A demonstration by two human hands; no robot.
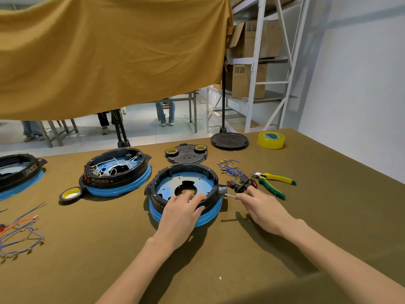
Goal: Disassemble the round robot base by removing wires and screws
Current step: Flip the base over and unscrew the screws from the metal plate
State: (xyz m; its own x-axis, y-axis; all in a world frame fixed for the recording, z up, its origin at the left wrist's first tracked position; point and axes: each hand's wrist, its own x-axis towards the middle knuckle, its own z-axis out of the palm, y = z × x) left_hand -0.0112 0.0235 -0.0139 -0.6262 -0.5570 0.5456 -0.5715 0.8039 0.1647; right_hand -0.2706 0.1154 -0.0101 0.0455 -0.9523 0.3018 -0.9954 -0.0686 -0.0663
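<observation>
Left hand (182, 213) fingers curl over the round base (185, 189) rim; right hand (260, 207) fingers pinch a white wire (230, 195).

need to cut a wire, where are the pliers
The pliers lie on the table's right side in the head view, just right of the black switches and beyond the right hand.

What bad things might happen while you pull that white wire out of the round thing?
The white wire, pinched by the right hand, might snap or jerk free suddenly. The round base could slide, though the left hand grips its rim. A jerk might knock the black switches nearby.
</observation>
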